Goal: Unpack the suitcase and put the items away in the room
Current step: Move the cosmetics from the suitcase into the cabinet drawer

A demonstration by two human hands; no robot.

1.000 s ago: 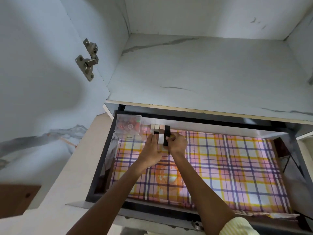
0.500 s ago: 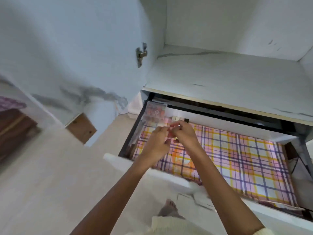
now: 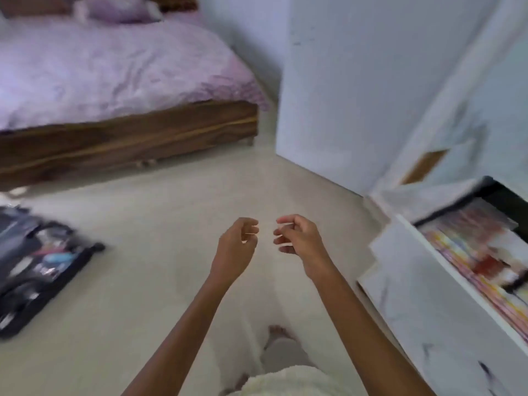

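Where the person stands: bare foot point(image 3: 278, 331) on the pale floor point(image 3: 171, 281), cream garment point(image 3: 285, 378) at the very bottom edge.
Arms: both bare, stretched forward over the floor, side by side.
Left hand point(image 3: 237, 241): up in mid-air, fingers loosely curled and a little apart, nothing in them that I can see.
Right hand point(image 3: 297, 238): level with it, just beside, fingers loosely curled too, gripping nothing; pale streaks at the fingertips, too blurred to name.
Drawer point(image 3: 423, 304): near right, pulled open, white marbled front, striped liner point(image 3: 468, 252) inside; red and dark smears on it, can't tell what.
Suitcase point(image 3: 51, 301): there it is, left, flat on the floor and lying open, dark, well apart from both hands; contents a blur, one light-blue item point(image 3: 58, 257) among them.
White cabinet panel point(image 3: 343, 95): far right, upright beyond the drawer, a wood-coloured cut-out point(image 3: 423, 167) on the marbled face beside it.
Bed point(image 3: 128, 138): far left, brown wooden frame, lilac cover point(image 3: 114, 67) crumpled on top.
Pillow point(image 3: 120, 7): farthest of all, lilac, on the far end of the bed.
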